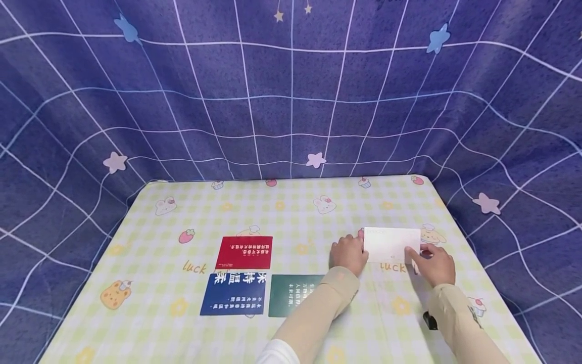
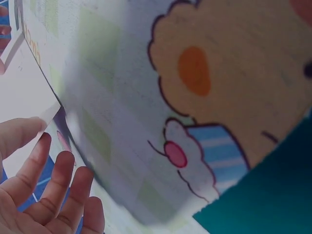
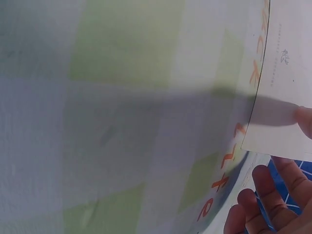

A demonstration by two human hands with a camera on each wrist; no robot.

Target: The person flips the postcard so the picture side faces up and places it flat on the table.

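A white card [image 1: 392, 244], its pale face up, lies between both hands at the right side of the table. My left hand [image 1: 349, 255] pinches its left edge; in the left wrist view the thumb rests on the card [image 2: 27, 83] near a corner and the index finger [image 2: 36, 165] is under it. My right hand [image 1: 437, 265] grips the lower right part, thumb on top. Faint small print shows on the card [image 3: 282, 63] in the right wrist view, where the fingers [image 3: 265, 185] of the right hand are bent below its edge.
Left of the hands lie a red card [image 1: 244, 253], a blue card [image 1: 233, 298] and a green card [image 1: 283, 298], the last partly hidden by the left forearm. A small black object [image 1: 429, 320] sits at the right wrist. Behind the checked tablecloth [image 1: 150, 273] hangs a blue curtain [image 1: 273, 116].
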